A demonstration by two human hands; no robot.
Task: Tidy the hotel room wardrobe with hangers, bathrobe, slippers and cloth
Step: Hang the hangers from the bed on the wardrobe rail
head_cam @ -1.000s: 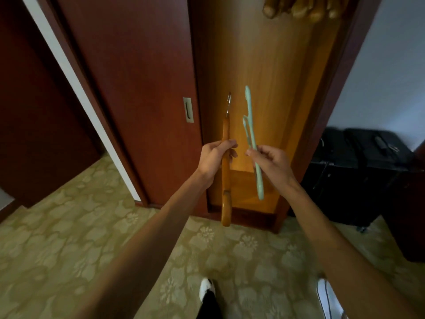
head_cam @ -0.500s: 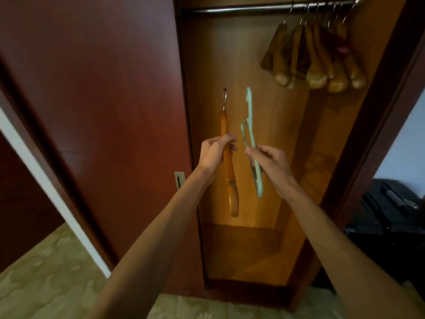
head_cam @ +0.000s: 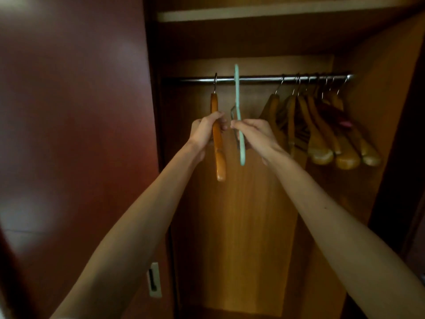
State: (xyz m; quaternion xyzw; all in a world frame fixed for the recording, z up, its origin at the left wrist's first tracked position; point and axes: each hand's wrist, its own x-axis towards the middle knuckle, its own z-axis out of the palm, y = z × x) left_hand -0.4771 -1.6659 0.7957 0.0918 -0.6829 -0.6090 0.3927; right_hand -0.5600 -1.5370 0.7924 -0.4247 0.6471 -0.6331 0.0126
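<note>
Two hangers (head_cam: pixel 217 137) were held up by the rail (head_cam: pixel 257 78), left of the hanging bunch (head_cam: pixel 322 127), under the shelf (head_cam: pixel 276 13).

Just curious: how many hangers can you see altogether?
About 8: a wooden hanger in the left hand, a mint hanger in the right hand, roughly six bunched rail-right, overlapping, so some may hide.

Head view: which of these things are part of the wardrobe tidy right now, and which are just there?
In the job:
left hand, gripping the wooden hanger
right hand, holding the green hanger
rail
hung wooden hangers

Just there:
sliding door with handle
top shelf
</note>
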